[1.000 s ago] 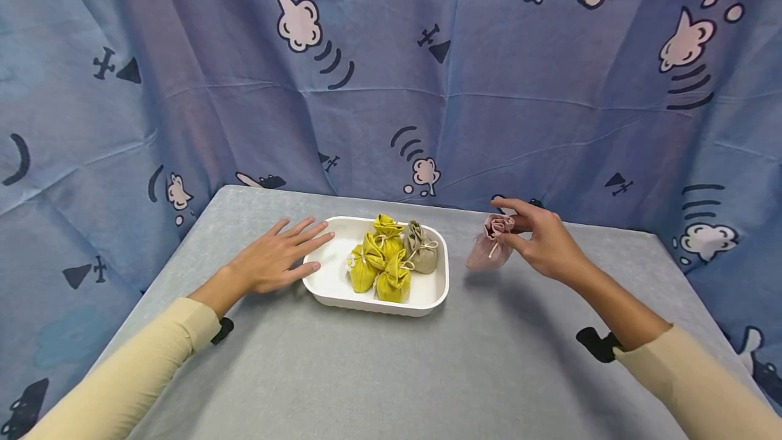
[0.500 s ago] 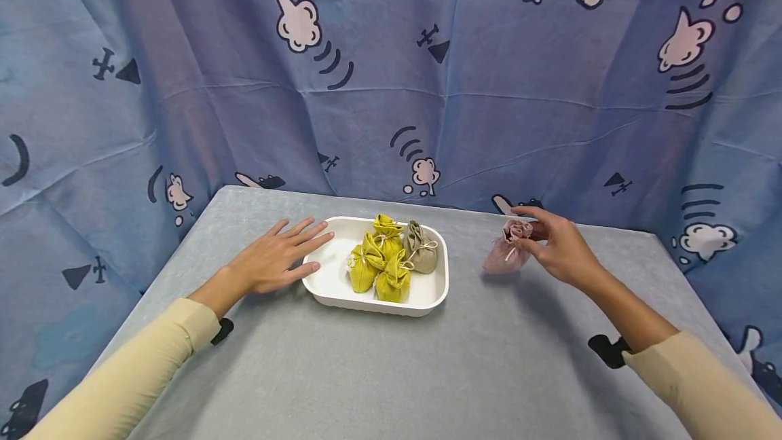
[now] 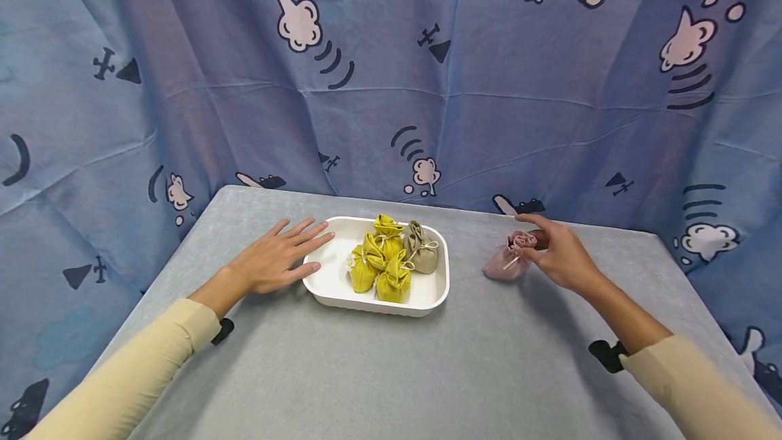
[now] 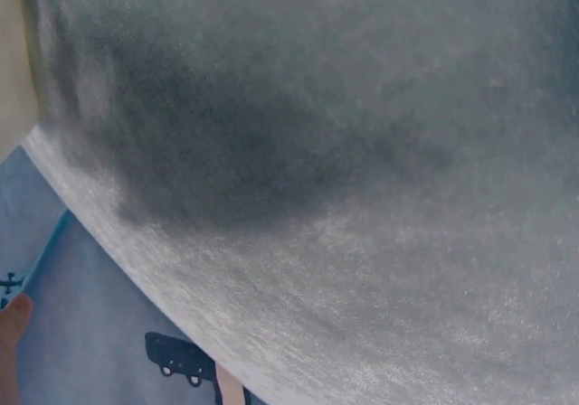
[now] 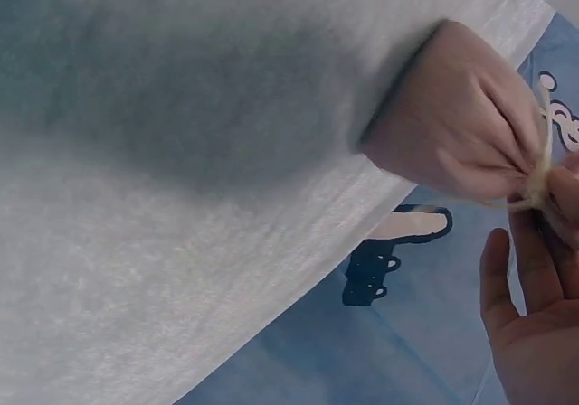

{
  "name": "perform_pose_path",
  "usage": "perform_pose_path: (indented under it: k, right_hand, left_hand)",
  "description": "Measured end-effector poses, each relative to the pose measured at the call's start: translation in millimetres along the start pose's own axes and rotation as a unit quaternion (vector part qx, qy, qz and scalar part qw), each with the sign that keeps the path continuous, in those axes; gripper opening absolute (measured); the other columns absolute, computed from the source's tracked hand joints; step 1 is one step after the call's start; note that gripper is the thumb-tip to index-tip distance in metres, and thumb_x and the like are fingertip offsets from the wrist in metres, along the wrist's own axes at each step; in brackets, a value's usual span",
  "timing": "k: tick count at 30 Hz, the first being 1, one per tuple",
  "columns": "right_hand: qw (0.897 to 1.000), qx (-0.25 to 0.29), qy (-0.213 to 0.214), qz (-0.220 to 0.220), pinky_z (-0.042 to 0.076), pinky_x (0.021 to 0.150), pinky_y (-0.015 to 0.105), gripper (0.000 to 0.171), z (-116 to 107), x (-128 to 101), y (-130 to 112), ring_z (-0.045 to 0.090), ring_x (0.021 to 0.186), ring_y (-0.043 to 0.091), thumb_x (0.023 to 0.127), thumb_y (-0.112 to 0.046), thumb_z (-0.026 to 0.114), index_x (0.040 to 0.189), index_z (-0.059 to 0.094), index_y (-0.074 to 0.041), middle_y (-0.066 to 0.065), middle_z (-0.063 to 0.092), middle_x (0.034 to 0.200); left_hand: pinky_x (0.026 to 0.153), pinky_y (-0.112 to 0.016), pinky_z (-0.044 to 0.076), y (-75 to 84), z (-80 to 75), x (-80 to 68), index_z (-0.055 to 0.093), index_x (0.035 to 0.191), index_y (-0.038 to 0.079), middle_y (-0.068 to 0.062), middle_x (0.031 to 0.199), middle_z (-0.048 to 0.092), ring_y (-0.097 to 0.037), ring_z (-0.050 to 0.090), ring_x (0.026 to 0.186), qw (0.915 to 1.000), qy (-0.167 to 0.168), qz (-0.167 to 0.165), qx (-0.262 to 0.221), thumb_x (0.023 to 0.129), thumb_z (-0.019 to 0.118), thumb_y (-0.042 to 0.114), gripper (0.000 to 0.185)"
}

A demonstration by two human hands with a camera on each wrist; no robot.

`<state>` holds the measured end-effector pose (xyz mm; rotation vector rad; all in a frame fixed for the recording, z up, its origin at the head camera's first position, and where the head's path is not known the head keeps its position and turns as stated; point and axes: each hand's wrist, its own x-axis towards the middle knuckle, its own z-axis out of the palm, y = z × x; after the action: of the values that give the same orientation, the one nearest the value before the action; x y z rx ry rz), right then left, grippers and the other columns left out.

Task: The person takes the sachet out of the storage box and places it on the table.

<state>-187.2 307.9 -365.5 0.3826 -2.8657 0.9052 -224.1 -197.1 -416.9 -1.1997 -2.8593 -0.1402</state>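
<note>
Tabletop (image 3: 366, 372), grey, beneath pink pouch (image 3: 506, 264), before blue patterned curtain (image 3: 366, 134).

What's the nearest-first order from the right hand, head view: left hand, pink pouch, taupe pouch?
1. Pink pouch: pinched by the right hand.
2. Taupe pouch: right side of the tray.
3. Left hand: tray's left end.

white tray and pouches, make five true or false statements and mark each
1. The right hand pinches the pink drawstring pouch. True.
2. The white tray holds three yellow drawstring pouches. True.
3. The taupe drawstring pouch lies outside the white tray. False: it is inside.
4. The left hand grips a pouch. False: it holds nothing.
5. The pink drawstring pouch is left of the white tray. False: it is to the right.
</note>
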Motion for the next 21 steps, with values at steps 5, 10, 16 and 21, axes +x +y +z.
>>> perform_pose_path:
  k: [5, 10, 16, 21]
  right_hand:
    - [1.0, 0.003, -0.006, 0.001, 0.057, 0.077, 0.044, 0.063, -3.4, -0.1, 0.8, 0.068, 0.102, 0.042, 0.086, 0.006, 0.073, 0.143, 0.047, 0.001, 0.028, 0.067, 0.117]
    - [1.0, 0.011, 0.002, -0.011, 0.054, 0.083, 0.054, 0.063, -9.3, 3.4, -3.4, 0.068, 0.103, 0.04, 0.087, 0.003, 0.073, 0.144, 0.046, 0.0, 0.023, 0.069, 0.116]
    - [1.0, 0.024, -0.006, -0.011, 0.053, 0.085, 0.055, 0.062, -10.0, 8.8, -12.4, 0.066, 0.107, 0.041, 0.088, 0.002, 0.073, 0.145, 0.046, 0.0, 0.023, 0.068, 0.119]
    - [0.999, 0.041, -0.015, -0.019, 0.053, 0.087, 0.056, 0.063, -6.5, 15.4, -25.5, 0.065, 0.109, 0.042, 0.089, -0.001, 0.073, 0.146, 0.046, -0.001, 0.023, 0.068, 0.119]
  left_hand:
    - [0.116, -0.062, 0.017, 0.2, 0.5, 0.8, 0.026, 0.16, 0.024, 0.0, 0.165, 0.022, -0.028, 0.018, 0.151, 1.0, 0.004, 0.003, 0.001, 0.104, 0.038, 0.052, 0.063]
    - [0.116, -0.061, 0.017, 0.1, -0.2, 0.3, 0.026, 0.16, 0.025, 0.001, 0.165, 0.021, -0.027, 0.017, 0.151, 1.0, 0.003, 0.001, 0.002, 0.104, 0.038, 0.053, 0.063]
    - [0.116, -0.061, 0.017, 0.1, -0.3, 0.0, 0.023, 0.16, 0.027, 0.001, 0.165, 0.02, -0.026, 0.016, 0.151, 1.0, -0.001, -0.001, 0.002, 0.104, 0.037, 0.054, 0.063]
    - [0.116, -0.062, 0.018, -0.3, 0.3, 0.0, 0.024, 0.16, 0.026, 0.0, 0.165, 0.021, -0.027, 0.017, 0.151, 1.0, 0.003, 0.0, 0.004, 0.105, 0.037, 0.053, 0.063]
